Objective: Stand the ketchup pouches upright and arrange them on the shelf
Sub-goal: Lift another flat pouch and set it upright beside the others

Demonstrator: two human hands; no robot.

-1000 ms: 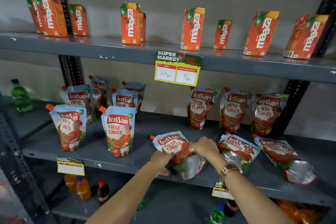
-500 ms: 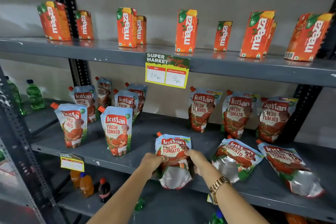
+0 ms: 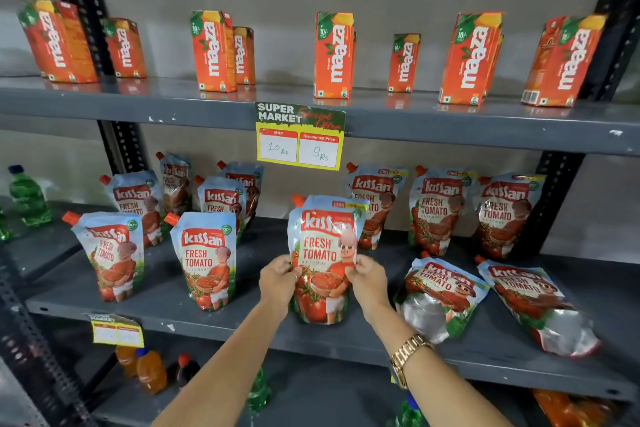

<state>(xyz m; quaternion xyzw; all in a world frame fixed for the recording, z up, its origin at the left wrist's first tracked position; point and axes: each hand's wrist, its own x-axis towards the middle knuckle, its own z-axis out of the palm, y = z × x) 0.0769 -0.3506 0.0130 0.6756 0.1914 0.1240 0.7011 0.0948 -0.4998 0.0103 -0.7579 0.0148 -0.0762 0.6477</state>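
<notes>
A Kissan ketchup pouch [image 3: 323, 253] stands upright at the front middle of the grey middle shelf [image 3: 263, 315]. My left hand [image 3: 278, 279] grips its left edge and my right hand [image 3: 369, 282] grips its right edge. Two pouches lie flat to the right, one close by [image 3: 440, 295] and one further right [image 3: 533, 305]. Three pouches stand upright along the back right [image 3: 438, 211]. Several more stand at the left, two of them in front [image 3: 207, 256] [image 3: 110, 253].
Orange Maaza juice cartons [image 3: 334, 54] line the upper shelf, with a price tag [image 3: 299, 140] hanging from its edge. Green bottles [image 3: 27, 196] stand at far left. Drink bottles [image 3: 149, 371] sit on the lower shelf. Black uprights [image 3: 121, 149] frame the rack.
The pouch in my hands has gone from lying tilted on the shelf to standing upright, and my hands have shifted to its two sides.
</notes>
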